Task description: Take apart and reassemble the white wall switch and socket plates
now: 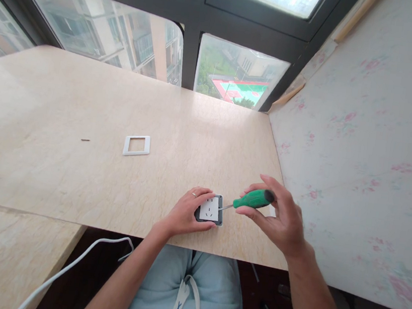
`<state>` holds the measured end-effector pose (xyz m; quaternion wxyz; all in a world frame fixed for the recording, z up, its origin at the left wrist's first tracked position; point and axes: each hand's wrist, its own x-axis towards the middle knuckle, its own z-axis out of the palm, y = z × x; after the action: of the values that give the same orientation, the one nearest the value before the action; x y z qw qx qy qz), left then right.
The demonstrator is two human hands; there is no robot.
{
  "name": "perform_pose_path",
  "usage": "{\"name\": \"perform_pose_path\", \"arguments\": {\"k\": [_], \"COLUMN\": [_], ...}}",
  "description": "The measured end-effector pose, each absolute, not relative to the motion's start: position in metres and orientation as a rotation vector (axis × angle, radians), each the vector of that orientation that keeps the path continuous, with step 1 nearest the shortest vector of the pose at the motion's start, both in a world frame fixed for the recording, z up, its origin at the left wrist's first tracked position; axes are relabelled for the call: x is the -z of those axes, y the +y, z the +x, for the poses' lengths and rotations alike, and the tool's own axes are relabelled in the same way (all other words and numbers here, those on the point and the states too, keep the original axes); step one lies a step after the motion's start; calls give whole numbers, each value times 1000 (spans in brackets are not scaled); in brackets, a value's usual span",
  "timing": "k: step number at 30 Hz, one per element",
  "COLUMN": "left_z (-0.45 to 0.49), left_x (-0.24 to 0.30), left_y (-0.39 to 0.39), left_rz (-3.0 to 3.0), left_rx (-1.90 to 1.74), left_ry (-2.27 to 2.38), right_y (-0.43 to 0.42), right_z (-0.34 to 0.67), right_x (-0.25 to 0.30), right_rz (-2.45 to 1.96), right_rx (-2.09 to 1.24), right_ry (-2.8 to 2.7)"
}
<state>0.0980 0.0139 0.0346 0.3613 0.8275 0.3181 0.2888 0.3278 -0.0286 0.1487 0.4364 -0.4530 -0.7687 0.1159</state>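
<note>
A wall socket (209,209) with a white face and a dark grey mounting frame lies face up near the front edge of the sill. My left hand (189,211) is closed around its left side, thumb at the near edge and fingers at the far edge. In my right hand (277,216) is a screwdriver (253,199) with a green handle and black end, held between thumb and fingers. Its shaft slants down to the left, and the tip meets the right side of the socket's frame. Any screw under the tip is too small to make out.
A white cover frame (137,145) lies to the left on the stone sill (57,171), with a small thin brown piece (85,139) farther left. A white cable (76,259) hangs at the lower left. The papered wall (363,159) bounds the right side, windows the back.
</note>
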Motion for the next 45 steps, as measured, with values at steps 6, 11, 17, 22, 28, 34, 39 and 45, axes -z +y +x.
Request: {"name": "perform_pose_path", "arguments": {"k": [6, 11, 17, 22, 28, 34, 39, 45], "left_z": [98, 98, 99, 99, 99, 99, 99, 99], "left_x": [-33, -31, -35, -35, -34, -35, -35, -34], "left_y": [14, 14, 14, 14, 14, 14, 14, 14], "left_rz": [2154, 2167, 2141, 2138, 2149, 2146, 2142, 2152], "left_rx": [-767, -770, -748, -753, -747, -746, -742, -752], "left_ry": [813, 808, 812, 815, 817, 816, 827, 814], "right_y": [-22, -36, -39, -32, -45, -41, -39, -47], "right_z": [312, 314, 320, 314, 315, 317, 313, 317], "right_x": [-160, -177, -179, -175, -184, -173, -171, -177], "right_rz": [-1035, -1232, -1251, -1201, -1265, -1250, -1264, -1252], "right_rx": [-160, -594, -434, -135, -575, -318, -309, -673], "right_ry": [-2115, -2028, -2031, -2085, -2045, -1978, -1974, -1914]}}
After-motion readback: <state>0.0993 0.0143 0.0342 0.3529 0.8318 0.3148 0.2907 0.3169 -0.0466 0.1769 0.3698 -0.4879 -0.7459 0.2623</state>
